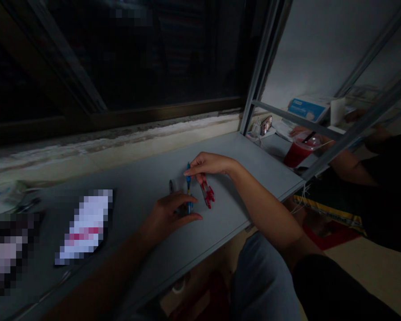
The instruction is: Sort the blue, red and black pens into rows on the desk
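A blue pen (189,189) stands nearly upright on the grey desk (240,156), pinched at its top by my right hand (209,164) and at its lower end by my left hand (169,216). A red pen (207,194) lies on the desk just right of the blue one, under my right fingers. A dark pen (170,185) lies just left of it. Both hands have their fingers closed on the blue pen.
A blurred-out flat object (85,227) lies at the desk's left. A dark window sits behind the desk. Beyond a metal frame at the right, another person's arm (345,162) rests near a cup of red drink (300,149) and a blue-white box (307,109).
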{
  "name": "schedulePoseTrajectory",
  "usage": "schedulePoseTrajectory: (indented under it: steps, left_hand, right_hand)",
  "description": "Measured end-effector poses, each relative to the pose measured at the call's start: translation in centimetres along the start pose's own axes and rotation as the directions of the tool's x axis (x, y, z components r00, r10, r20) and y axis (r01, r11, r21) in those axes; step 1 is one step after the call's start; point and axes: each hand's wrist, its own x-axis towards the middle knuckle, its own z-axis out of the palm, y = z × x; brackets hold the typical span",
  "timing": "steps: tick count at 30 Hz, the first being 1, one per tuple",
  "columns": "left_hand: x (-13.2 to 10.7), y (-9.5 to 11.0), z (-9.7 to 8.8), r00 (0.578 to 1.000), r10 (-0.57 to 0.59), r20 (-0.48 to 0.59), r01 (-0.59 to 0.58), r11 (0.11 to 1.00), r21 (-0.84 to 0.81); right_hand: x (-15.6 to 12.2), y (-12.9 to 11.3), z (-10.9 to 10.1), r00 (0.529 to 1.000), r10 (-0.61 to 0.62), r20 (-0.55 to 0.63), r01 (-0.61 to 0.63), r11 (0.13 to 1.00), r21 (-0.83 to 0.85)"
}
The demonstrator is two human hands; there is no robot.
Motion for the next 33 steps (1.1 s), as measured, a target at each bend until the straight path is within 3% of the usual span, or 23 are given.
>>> schedulePoseTrajectory:
  steps: [19,33]
  left_hand:
    - [0.31,0.55,-0.14,0.999,-0.006,0.043,0.006,1.0,-0.003]
    - [0.18,0.25,0.1,0.992,0.073,0.102,-0.079,0.996,0.05]
  right_hand:
    - [-0.22,-0.11,-0.15,1.0,0.031,0.002,-0.031,0.999,0.006]
    - [-0.31,-0.36,0.08,0.997,0.08,0.007,-0.08,0.997,-0.01]
